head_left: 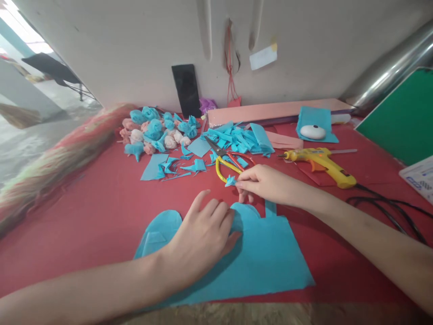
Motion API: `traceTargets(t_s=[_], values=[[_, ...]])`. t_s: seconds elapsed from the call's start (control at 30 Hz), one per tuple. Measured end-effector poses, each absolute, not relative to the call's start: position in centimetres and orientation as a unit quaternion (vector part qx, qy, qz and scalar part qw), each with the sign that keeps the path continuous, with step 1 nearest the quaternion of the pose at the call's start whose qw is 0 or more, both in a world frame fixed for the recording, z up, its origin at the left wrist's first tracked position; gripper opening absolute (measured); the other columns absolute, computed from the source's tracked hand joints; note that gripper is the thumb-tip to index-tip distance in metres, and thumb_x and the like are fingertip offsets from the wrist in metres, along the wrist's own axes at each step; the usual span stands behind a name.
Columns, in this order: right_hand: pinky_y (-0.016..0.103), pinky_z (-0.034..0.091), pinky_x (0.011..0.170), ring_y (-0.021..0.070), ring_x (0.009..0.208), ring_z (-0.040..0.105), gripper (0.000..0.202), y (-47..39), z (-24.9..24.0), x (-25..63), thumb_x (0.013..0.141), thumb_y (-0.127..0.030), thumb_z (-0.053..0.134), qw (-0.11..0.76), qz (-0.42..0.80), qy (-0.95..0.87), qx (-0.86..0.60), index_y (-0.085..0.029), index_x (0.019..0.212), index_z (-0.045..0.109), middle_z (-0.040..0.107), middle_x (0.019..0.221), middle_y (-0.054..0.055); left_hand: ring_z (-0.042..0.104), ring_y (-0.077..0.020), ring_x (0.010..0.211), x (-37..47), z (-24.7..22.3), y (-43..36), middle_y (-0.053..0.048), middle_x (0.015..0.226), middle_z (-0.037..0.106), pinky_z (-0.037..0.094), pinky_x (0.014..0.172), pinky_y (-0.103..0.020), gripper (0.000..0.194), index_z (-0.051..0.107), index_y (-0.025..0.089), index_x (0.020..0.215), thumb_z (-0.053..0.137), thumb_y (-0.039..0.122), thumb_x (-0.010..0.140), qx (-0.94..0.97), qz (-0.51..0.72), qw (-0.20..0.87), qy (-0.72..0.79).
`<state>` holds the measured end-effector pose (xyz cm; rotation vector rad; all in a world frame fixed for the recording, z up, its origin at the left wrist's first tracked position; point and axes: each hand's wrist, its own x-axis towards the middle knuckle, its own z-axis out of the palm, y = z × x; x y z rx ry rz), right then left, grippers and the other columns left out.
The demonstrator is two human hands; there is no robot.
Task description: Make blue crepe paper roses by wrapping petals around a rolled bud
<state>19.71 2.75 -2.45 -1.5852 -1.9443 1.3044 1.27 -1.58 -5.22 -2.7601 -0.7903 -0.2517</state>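
Observation:
Between the thumb and fingers of my right hand (257, 183) is a small crumpled blue paper piece (230, 181), just by the yellow and red handles of the scissors (221, 155). My left hand (206, 225) hovers over or rests on a large blue paper sheet (264, 257), fingers apart and slightly curled, nothing seen in them. Rounded cut shapes and a small folded piece (154, 241) lie at the sheet's upper left. Blue scraps (233, 137) are heaped behind the scissors.
Blue, pink and white paper flowers (155, 131) lie at the back left. A yellow glue gun (321, 162) with a black cable (389, 203) is at right. A phone (186, 90) leans on the wall; a white oval object (313, 132) sits on blue paper.

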Motion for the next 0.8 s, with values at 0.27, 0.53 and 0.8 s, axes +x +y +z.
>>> traceTargets(t_s=[0.27, 0.53, 0.8], values=[[0.024, 0.049, 0.056, 0.0129, 0.055, 0.062, 0.029, 2.7, -1.8, 19.4, 0.086, -0.014, 0.047, 0.152, 0.451, -0.678, -0.561, -0.016, 0.059, 0.055, 0.07, 0.068, 0.007, 0.057, -0.0218, 0.085, 1.1, -5.9, -1.6, 0.0, 0.094, 0.065, 0.035, 0.099, -0.049, 0.015, 0.062, 0.019, 0.098, 0.057, 0.017, 0.084, -0.963, -0.125, 0.127, -0.201], [0.024, 0.05, 0.056, 0.0117, 0.051, 0.06, 0.031, 2.6, -1.5, 19.4, 0.088, -0.013, 0.045, 0.156, 0.453, -0.67, -0.567, -0.017, 0.058, 0.05, 0.069, 0.063, 0.006, 0.055, -0.0291, 0.105, 0.9, -6.3, -1.7, -0.012, 0.113, 0.063, 0.028, 0.104, -0.058, 0.022, 0.064, 0.021, 0.104, 0.061, 0.023, 0.082, -0.951, -0.147, 0.142, -0.232], [0.025, 0.051, 0.06, 0.0132, 0.055, 0.063, 0.03, 2.6, -1.4, 19.7, 0.087, -0.014, 0.046, 0.159, 0.458, -0.68, -0.55, -0.017, 0.058, 0.053, 0.07, 0.064, 0.007, 0.055, -0.031, 0.107, 0.9, -6.4, -1.8, -0.01, 0.102, 0.066, 0.028, 0.104, -0.061, 0.019, 0.066, 0.022, 0.099, 0.064, 0.024, 0.08, -0.951, -0.151, 0.136, -0.234]])
